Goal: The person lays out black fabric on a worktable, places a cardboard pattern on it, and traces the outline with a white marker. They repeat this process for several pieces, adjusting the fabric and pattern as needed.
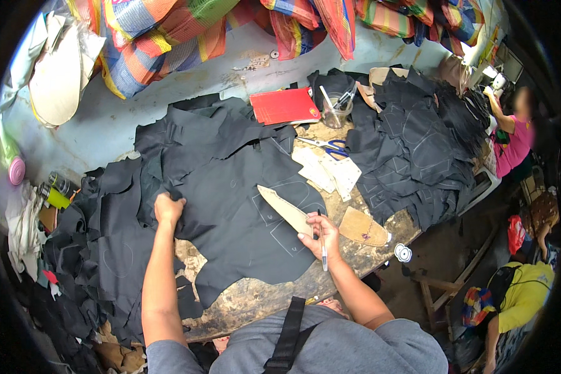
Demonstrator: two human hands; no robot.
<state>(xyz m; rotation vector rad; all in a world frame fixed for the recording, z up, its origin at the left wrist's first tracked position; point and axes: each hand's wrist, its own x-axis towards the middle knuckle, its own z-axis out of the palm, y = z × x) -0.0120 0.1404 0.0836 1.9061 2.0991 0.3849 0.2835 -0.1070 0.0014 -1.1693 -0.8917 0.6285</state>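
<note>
A large black leather sheet (230, 230) lies across the worktable, with pale outlines drawn on its right part. My left hand (168, 209) is closed on the sheet's left side, its fingertips partly hidden in the folds. In my right hand (324, 237) are a long, pointed cream pattern template (283, 209) and a slim pen (323, 252). The template is over the drawn outlines, its tip toward the upper left. The pen points down toward me. Just right of that hand rests a tan, rounded pattern piece (360, 227).
Heaped black leather pieces (411, 143) cover the table's right side. Blue-handled scissors (324, 146), white templates (333, 171), a red notebook (285, 106) and a plastic cup of pens (337, 111) stand behind. A person in pink (511, 143) and one in yellow (527, 293) are at right.
</note>
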